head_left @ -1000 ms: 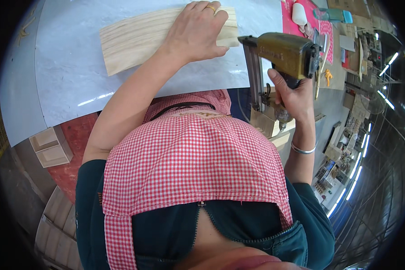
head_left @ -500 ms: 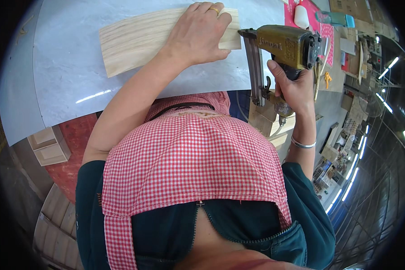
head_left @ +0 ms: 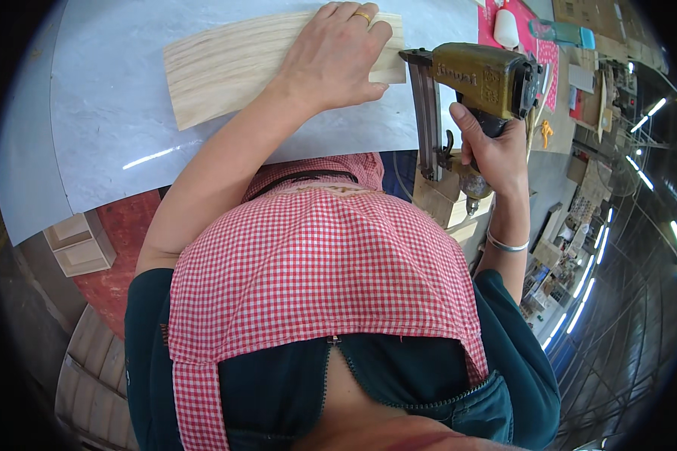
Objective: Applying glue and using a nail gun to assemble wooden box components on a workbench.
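Note:
A pale wooden board (head_left: 229,64) with visible grain lies on the smooth light table (head_left: 113,98). My left hand (head_left: 338,56) grips it near its right end, with the fingers over the far edge and the thumb at the near edge. Wrapped round the handle of a brown and black pneumatic nail gun (head_left: 474,71) is my right hand (head_left: 496,146). The gun's nose points left and is close to the board's right end; I cannot tell whether they touch. Its long magazine runs down toward the table's near edge.
A white bottle (head_left: 506,30) stands on pink material at the far right, beside a teal-capped clear bottle (head_left: 564,34). An orange tool (head_left: 547,133) lies farther right. Below the table at left is a small wooden box (head_left: 79,244).
The nail gun and my right hand have shifted very slightly right. My left hand stays on the board, which has barely moved.

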Demonstrator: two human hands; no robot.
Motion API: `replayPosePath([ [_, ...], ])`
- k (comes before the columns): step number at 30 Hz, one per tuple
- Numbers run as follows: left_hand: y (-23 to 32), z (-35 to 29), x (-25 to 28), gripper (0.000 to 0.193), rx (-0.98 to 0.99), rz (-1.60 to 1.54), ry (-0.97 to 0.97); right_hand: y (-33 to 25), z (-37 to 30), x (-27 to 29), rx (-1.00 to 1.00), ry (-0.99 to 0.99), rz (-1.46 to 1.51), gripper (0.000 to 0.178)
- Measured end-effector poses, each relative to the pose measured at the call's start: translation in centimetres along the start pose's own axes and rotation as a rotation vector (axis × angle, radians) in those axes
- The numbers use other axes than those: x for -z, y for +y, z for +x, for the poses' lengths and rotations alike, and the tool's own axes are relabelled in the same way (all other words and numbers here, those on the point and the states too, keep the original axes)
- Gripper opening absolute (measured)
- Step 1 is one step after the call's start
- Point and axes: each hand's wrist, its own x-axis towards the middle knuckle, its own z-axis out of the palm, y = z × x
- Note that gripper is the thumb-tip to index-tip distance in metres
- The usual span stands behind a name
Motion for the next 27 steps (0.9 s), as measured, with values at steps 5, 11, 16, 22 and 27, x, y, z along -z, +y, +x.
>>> replayPosePath([
  [5,-1.0,-0.2,-1.5,0.048,-0.046,-0.015,0.035,-0.5,-0.7,-0.8,-0.008,0.034,0.047,0.02],
  [11,-0.1,-0.2,-0.9,0.045,-0.056,-0.02,0.041,-0.6,-1.5,-2.0,-0.037,0.084,0.126,0.018],
  [16,-0.7,-0.1,-1.9,0.041,-0.073,-0.064,0.11,-1.1,-2.1,-2.9,-0.095,0.126,0.173,0.02],
  [22,-0.9,-0.5,-3.0,0.043,-0.034,-0.023,0.189,-1.7,-1.7,-2.6,-0.122,0.121,0.151,0.021],
  [27,-1.0,-0.8,-3.4,0.045,0.01,0.017,0.263,-2.5,-0.7,-1.4,-0.131,0.062,0.105,0.022],
])
